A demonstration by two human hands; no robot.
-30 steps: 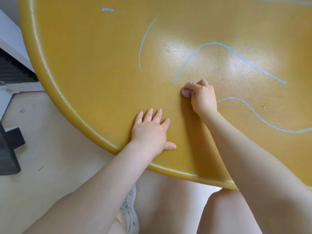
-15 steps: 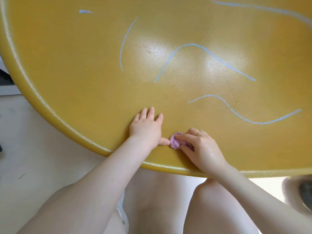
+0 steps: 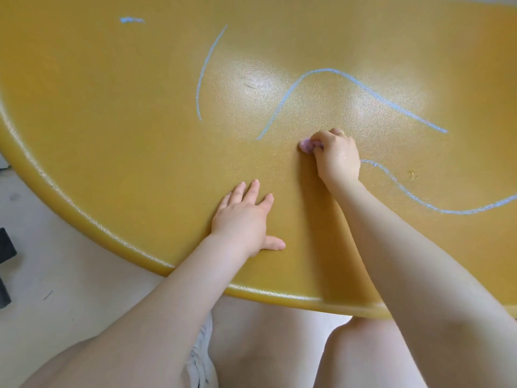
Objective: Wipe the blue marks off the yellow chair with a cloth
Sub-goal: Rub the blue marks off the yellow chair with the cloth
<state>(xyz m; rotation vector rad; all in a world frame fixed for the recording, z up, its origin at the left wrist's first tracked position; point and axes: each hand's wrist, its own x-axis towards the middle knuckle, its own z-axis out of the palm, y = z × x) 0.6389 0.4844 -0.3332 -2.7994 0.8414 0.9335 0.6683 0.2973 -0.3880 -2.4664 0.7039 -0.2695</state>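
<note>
The yellow chair seat (image 3: 126,141) fills most of the view, with several blue marks drawn on it. A long wavy blue line (image 3: 349,79) runs across the middle, a curved one (image 3: 208,68) lies to its left, and another wavy blue mark (image 3: 419,197) sits at the right. My right hand (image 3: 337,155) is shut on a small pink cloth (image 3: 306,145), pressed on the seat just below the long wavy line. My left hand (image 3: 246,219) lies flat on the seat near its front edge, fingers spread.
A short blue dash (image 3: 131,20) is at the upper left of the seat. Small wet drops (image 3: 411,175) glisten right of my right hand. My bare knees (image 3: 363,354) are below the seat edge. Pale floor (image 3: 42,261) and a dark object (image 3: 5,261) lie at the left.
My right hand with the pink cloth has swept from the front edge beside my left thumb up the seat to just below the long wavy line. My left hand stays flat.
</note>
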